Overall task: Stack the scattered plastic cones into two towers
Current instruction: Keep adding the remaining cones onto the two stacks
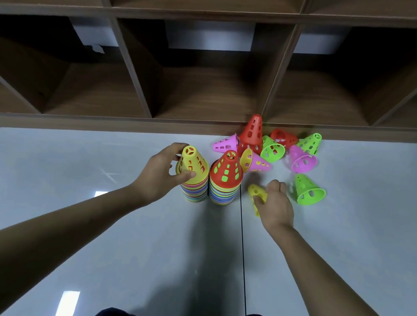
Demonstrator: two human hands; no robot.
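Two towers stand side by side on the white tiled floor (95, 223), touching or near enough. The left tower (194, 192) has a yellow top cone (192, 164), and the left hand (162, 171) grips that cone, thumb on the near side and fingers curled round the far side. The right tower (222, 193) is capped with a red top cone (226, 170) with green showing through its holes, and nothing is touching it. Just right of that, the right hand (277, 206) is low by the floor with its fingers wrapped round a small yellow cone (256, 193) tipped on its side; can't tell if it's off the floor. A loose green cone (308, 190) lies just right of that hand. Further back, against the foot of the wooden shelf unit (134, 75), is the scattered pile: an upright red cone (252, 130), a pink cone (225, 143) to its left, a yellow-and-pink pair (254, 160) lying nested, plus more green, red and pink ones on their sides to the right.
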